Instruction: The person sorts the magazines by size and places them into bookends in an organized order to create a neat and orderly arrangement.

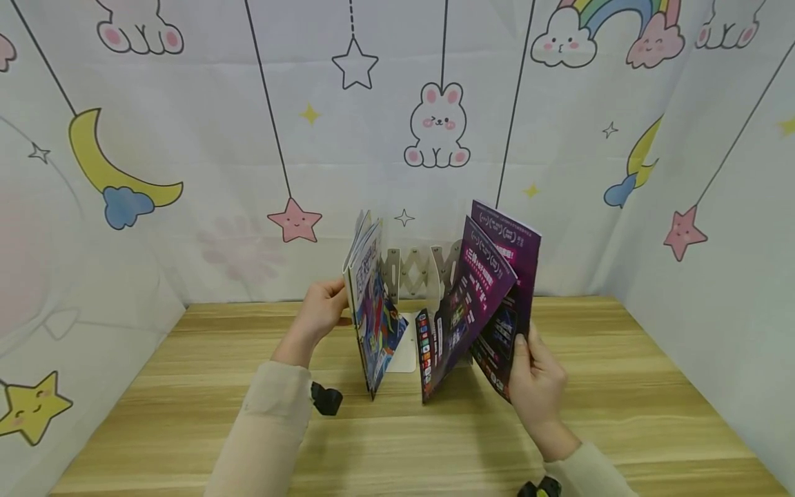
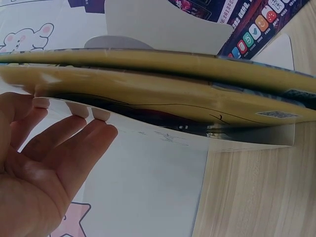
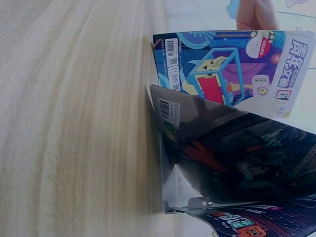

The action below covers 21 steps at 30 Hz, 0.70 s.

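My left hand (image 1: pixel 319 310) touches the outer side of a white bookend panel (image 2: pixel 148 182) with its fingertips. Against that panel stand magazines with a colourful cover (image 1: pixel 375 310); their yellowish edges (image 2: pixel 148 91) show from above in the left wrist view. My right hand (image 1: pixel 539 376) grips a dark purple magazine (image 1: pixel 522 276) by its outer edge, thumb on the cover, other fingers hidden behind. Beside it a second purple magazine (image 1: pixel 472 297) leans to the right, with a dark barcoded cover (image 3: pixel 222 143) facing the others. My right hand is out of sight in the right wrist view.
Behind the magazines is the bookend's metal lattice (image 1: pixel 415 273), and its pale base plate (image 1: pixel 404 352) lies between the two groups. All stand on a wood-grain table (image 1: pixel 397 449). A printed curtain (image 1: pixel 248 138) rises at the table's back edge and sides.
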Each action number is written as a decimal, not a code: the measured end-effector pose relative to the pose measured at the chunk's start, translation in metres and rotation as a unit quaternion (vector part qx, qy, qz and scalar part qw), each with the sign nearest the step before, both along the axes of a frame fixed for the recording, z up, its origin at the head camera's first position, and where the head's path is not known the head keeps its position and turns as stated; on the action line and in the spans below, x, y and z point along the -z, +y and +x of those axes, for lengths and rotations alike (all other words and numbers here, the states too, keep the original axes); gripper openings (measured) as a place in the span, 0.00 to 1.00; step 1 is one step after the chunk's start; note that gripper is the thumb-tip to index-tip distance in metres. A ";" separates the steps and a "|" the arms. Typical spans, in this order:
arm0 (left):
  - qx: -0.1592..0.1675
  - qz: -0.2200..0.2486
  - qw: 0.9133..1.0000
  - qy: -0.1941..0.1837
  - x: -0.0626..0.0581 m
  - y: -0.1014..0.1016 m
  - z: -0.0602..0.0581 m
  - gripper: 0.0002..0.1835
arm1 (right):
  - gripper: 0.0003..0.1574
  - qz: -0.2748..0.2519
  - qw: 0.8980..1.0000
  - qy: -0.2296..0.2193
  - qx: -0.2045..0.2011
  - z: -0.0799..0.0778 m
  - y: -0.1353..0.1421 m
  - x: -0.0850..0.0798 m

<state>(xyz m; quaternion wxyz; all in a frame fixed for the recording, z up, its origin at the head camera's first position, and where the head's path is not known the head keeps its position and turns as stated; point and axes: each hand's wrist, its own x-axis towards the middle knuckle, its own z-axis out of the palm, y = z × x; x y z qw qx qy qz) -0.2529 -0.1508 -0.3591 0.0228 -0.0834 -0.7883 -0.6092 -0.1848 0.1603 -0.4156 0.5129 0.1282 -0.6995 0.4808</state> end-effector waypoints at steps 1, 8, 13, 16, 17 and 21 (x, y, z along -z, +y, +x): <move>0.000 -0.001 1.000 0.001 0.000 0.000 0.000 0.21 | 0.24 0.000 1.000 -0.001 -0.001 0.000 0.000 0.000; -0.001 -0.004 1.000 0.003 0.000 0.000 0.000 0.21 | 0.23 -0.008 1.000 -0.011 -0.006 -0.003 -0.003 0.001; 0.001 0.001 1.000 0.001 0.000 0.000 0.001 0.21 | 0.24 -0.011 1.000 -0.019 -0.002 -0.005 -0.002 0.006; 0.001 0.002 1.000 0.000 0.000 0.001 0.001 0.21 | 0.24 -0.015 1.000 -0.021 -0.010 -0.006 -0.002 0.010; 0.001 0.002 1.000 0.000 0.000 0.001 0.001 0.21 | 0.25 -0.016 1.000 -0.021 -0.012 -0.007 -0.002 0.011; -0.001 0.000 1.000 0.003 0.000 0.001 0.001 0.21 | 0.25 -0.015 0.999 -0.032 -0.029 -0.006 -0.003 0.011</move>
